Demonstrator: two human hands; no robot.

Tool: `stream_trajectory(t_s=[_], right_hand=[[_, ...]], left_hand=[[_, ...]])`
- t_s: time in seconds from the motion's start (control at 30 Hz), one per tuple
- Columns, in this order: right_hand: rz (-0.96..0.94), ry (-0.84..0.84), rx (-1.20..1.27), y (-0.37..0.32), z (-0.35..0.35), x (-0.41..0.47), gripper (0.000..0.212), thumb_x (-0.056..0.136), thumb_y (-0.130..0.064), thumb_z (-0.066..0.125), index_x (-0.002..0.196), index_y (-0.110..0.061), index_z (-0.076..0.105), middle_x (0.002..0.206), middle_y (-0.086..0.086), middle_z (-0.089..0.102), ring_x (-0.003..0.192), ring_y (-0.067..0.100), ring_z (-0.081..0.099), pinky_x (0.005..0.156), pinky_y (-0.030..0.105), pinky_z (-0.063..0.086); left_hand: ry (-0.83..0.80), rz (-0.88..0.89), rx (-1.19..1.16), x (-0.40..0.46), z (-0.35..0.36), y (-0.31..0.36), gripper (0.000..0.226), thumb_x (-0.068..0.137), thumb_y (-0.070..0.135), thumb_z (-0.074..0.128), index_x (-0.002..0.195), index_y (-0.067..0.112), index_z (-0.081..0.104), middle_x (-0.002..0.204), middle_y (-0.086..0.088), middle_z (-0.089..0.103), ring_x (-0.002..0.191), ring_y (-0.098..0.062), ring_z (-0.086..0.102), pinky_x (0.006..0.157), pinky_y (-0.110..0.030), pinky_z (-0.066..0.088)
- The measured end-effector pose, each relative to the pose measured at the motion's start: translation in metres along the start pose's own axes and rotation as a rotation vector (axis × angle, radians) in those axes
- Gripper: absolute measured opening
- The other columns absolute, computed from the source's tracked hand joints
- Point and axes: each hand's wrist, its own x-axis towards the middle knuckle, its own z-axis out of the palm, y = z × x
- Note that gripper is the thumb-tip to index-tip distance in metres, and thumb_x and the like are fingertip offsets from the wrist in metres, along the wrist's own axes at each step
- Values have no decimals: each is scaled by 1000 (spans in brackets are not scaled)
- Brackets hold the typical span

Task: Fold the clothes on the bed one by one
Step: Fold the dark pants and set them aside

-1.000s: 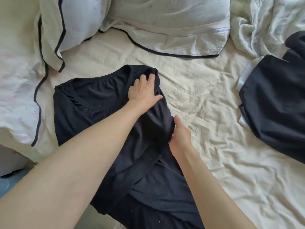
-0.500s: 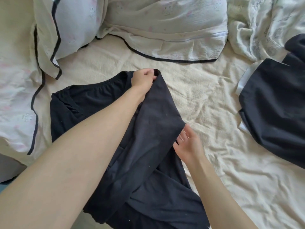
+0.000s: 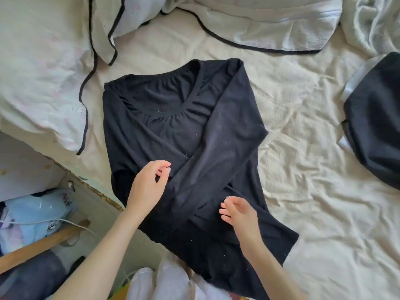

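A black long-sleeved top (image 3: 173,126) lies face up on the cream bed sheet (image 3: 313,191), neckline toward the pillows. Its right sleeve is folded diagonally across the chest toward the lower left. My left hand (image 3: 147,187) hovers over the sleeve's lower end with fingers loosely curled, holding nothing. My right hand (image 3: 240,213) hangs just above the top's lower body, fingers relaxed and empty. A second dark garment (image 3: 378,118) with a pale lining lies at the right edge of the bed.
Two pillows with black piping (image 3: 43,72) (image 3: 259,24) lie at the head of the bed, a crumpled white blanket (image 3: 372,22) at top right. The bed edge runs at lower left; beside it lie a light blue bag (image 3: 36,221) and a wooden stick (image 3: 39,247).
My left hand carried the right sleeve across the chest and let it go. Both hands drew back toward me and are now empty. The view shifted back and lower.
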Motion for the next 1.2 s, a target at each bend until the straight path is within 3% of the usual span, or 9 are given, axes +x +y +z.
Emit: stream_trajectory(t_s=[0.23,0.33,0.5,0.63,0.77,0.93,1.0,1.1,1.2], right_hand=[[134,-67,49,15,46,-8,8,93,-19,59,94,-11,61,99,7,67,91,15,66,77,26,54],[53,-33,-77,13,57,-6,14,93,-21,58,96,-7,61,90,3,64,85,14,65,79,28,55],[-464,316,-709,18,31,-3,22,93,-21,54,114,-14,60,114,2,58,108,22,52,90,36,41],[-669,400,-1202,33,-16,15,47,89,-22,63,133,-10,51,139,15,45,125,37,43,95,52,37],[-765,339,-1322,47,-32,24,54,87,-17,67,136,-7,49,144,20,42,128,39,45,92,54,45],[-771,372,-1264,52,-28,23,53,89,-15,63,139,-5,45,148,20,37,134,37,38,107,53,34],[-820,398,-1237,52,-23,17,52,87,-12,65,135,-4,49,144,20,42,132,37,41,108,54,30],[-933,354,-1154,57,-14,0,38,86,-9,65,123,-6,58,126,13,57,115,32,54,97,48,43],[-625,122,-676,61,14,-23,19,93,-12,57,112,-14,61,103,3,63,90,17,61,84,31,51]], left_hand=[[-121,80,147,-34,16,-23,30,96,25,51,123,14,58,119,3,49,114,-11,40,86,-19,34],[-23,-26,-114,-42,22,-21,21,97,23,49,110,17,64,105,6,55,98,-10,52,82,-18,41],[415,-625,-789,-24,-6,-37,20,93,31,57,98,12,62,89,-1,65,81,-15,63,72,-28,54],[329,-781,-1158,7,-34,-50,30,90,38,62,106,13,58,97,3,63,90,-12,61,68,-21,47],[355,-835,-1376,24,-57,-73,25,94,25,57,116,13,57,120,2,63,85,-7,62,57,-18,41],[270,-822,-1359,21,-56,-97,42,102,25,36,141,9,38,146,-5,43,133,-18,42,99,-28,39],[295,-802,-1306,7,-49,-94,38,101,20,43,135,5,44,132,-9,54,118,-22,55,87,-29,49],[283,-648,-881,-30,-19,-81,19,95,21,55,112,11,57,103,-5,62,87,-13,62,72,-23,51],[75,-403,-654,-62,14,-68,15,93,27,58,106,22,58,101,8,60,91,-2,56,74,-15,44]])
